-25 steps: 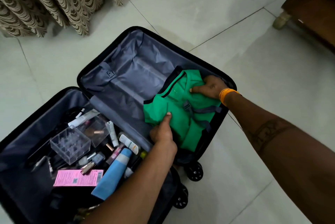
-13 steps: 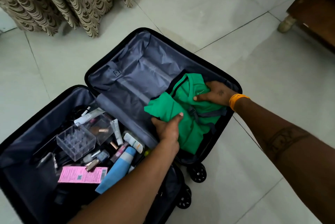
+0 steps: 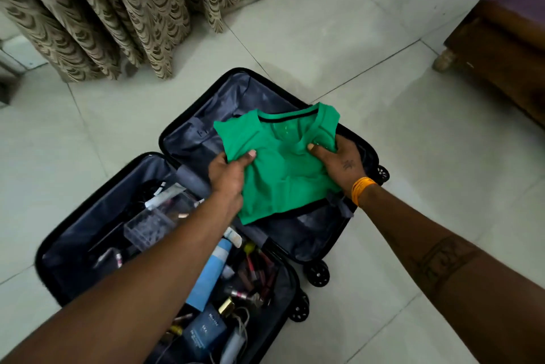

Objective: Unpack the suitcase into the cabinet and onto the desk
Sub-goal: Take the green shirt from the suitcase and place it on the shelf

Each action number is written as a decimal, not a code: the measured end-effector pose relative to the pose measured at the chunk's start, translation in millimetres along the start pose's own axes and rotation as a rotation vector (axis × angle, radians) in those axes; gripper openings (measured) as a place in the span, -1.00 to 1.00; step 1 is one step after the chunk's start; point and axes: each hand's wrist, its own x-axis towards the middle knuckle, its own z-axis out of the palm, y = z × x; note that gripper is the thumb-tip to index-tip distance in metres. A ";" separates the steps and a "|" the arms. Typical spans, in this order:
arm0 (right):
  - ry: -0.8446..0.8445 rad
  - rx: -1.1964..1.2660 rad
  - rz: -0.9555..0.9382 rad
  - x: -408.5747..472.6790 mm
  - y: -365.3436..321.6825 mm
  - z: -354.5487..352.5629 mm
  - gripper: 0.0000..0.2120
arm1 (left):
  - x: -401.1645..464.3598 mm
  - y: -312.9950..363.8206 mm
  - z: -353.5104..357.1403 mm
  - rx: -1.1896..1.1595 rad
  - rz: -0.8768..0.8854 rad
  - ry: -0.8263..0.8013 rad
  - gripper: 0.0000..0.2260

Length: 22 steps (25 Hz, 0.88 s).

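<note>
Hands, left [image 3: 228,170] and right [image 3: 339,161], grip green shirt [image 3: 283,166] above suitcase [image 3: 188,139].

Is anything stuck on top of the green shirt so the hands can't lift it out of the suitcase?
Nothing visible is. The left hand and the right hand both grip the green shirt, which is bunched above the open suitcase with no strap or other item over it. The cabinet and desk are out of view.

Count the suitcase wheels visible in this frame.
3. One at the far right edge of the suitcase, beyond the wristband; one under the near corner of the half beneath the green shirt; one on the toiletries half. A fourth may be hidden.
</note>
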 end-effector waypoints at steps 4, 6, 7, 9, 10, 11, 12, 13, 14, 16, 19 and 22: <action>-0.020 0.113 0.020 -18.9 -73.5 16.8 -0.75 | -25.2 85.3 -11.5 -0.028 -0.003 -0.027 -0.69; -0.010 0.152 0.028 -28.8 -109.7 25.1 -0.76 | -41.7 123.0 -17.8 -0.049 -0.007 -0.046 -0.64; 0.001 0.159 0.028 -34.7 -125.9 27.4 -0.76 | -52.1 138.8 -20.8 -0.051 -0.012 -0.056 -0.64; 0.027 0.181 0.054 -51.0 -167.5 30.4 -0.74 | -79.8 174.2 -29.1 -0.051 -0.026 -0.069 -0.63; 0.033 0.197 0.070 -62.9 -189.8 30.2 -0.75 | -96.7 190.7 -33.6 -0.062 -0.037 -0.069 -0.62; 0.037 0.208 0.083 -76.1 -213.4 28.8 -0.75 | -114.8 206.5 -37.7 -0.074 -0.050 -0.064 -0.63; 0.039 0.218 0.097 -90.3 -236.7 27.0 -0.76 | -132.9 221.0 -40.6 -0.077 -0.064 -0.061 -0.64; 0.044 0.219 0.111 -106.1 -260.1 24.1 -0.77 | -152.0 235.0 -42.6 -0.077 -0.078 -0.061 -0.64; 0.047 0.219 0.121 -121.3 -281.4 20.8 -0.78 | -170.5 248.1 -44.0 -0.077 -0.089 -0.063 -0.65; 0.053 0.235 0.151 -153.2 -327.4 10.6 -0.80 | -208.9 278.2 -45.0 -0.069 -0.103 -0.080 -0.66; 0.075 0.286 0.165 -207.0 -406.3 -14.7 -0.83 | -276.8 342.3 -38.5 -0.025 -0.128 -0.105 -0.68; 0.096 0.330 0.160 -257.0 -481.9 -44.8 -0.82 | -345.9 413.5 -22.1 0.003 -0.113 -0.143 -0.69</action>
